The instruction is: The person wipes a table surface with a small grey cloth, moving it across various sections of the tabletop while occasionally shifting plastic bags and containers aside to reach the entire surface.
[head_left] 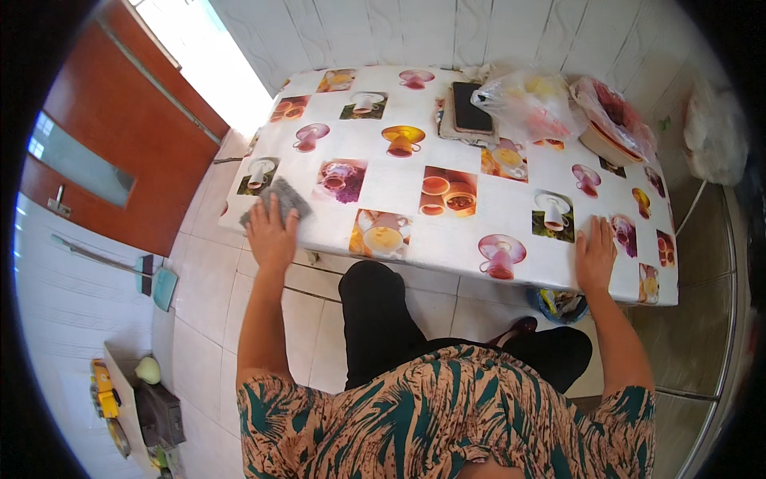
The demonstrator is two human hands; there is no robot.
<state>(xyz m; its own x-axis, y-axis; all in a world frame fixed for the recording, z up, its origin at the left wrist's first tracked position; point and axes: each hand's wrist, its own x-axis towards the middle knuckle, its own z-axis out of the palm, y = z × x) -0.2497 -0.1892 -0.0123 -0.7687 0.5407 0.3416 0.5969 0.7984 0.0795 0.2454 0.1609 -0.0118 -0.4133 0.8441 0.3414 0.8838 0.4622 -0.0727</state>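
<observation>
A table (448, 226) covered with a white cloth patterned with cups stands in front of me. At its near left corner my left hand (272, 233) presses down on a crumpled grey cloth (289, 201), which shows around and beyond the fingers. My right hand (595, 254) lies flat on the tabletop near the front edge at the right, fingers stretched out, holding nothing.
A dark phone (472, 109) rests on a folded cloth at the back. Next to it are a clear plastic bag (531, 104) and a bag-lined container (614, 132). A bin (557, 305) stands below the front edge; a dustpan (163, 287) is at left.
</observation>
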